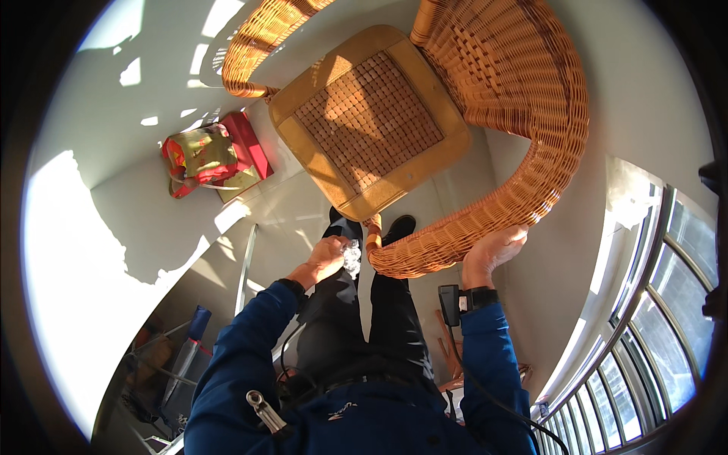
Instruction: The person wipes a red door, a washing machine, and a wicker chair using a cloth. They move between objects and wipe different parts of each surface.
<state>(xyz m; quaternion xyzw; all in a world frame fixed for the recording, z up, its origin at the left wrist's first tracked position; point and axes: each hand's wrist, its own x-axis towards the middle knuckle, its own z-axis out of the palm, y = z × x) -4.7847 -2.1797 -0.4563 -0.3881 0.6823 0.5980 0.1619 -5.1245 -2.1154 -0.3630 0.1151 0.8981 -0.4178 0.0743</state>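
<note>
A wicker armchair (497, 189) with a woven orange-brown back and armrests stands in front of me. On its seat lies a tan-edged cushion (371, 114) with a centre of small wooden tiles. My right hand (491, 252) grips the outer edge of the right armrest, its fingertips partly hidden by the wicker. Closed in front of my left thigh, my left hand (326, 256) holds a crumpled whitish wad (351, 259); whether it is tissue or plastic I cannot tell. That hand is apart from the chair.
By the left wall sit a red box (247, 144) and a green-and-red bag (203, 155). A barred window (644, 318) runs along the right. At lower left, a folded blue item (199, 324) stands among metal poles. My shoe (400, 227) is close to the chair.
</note>
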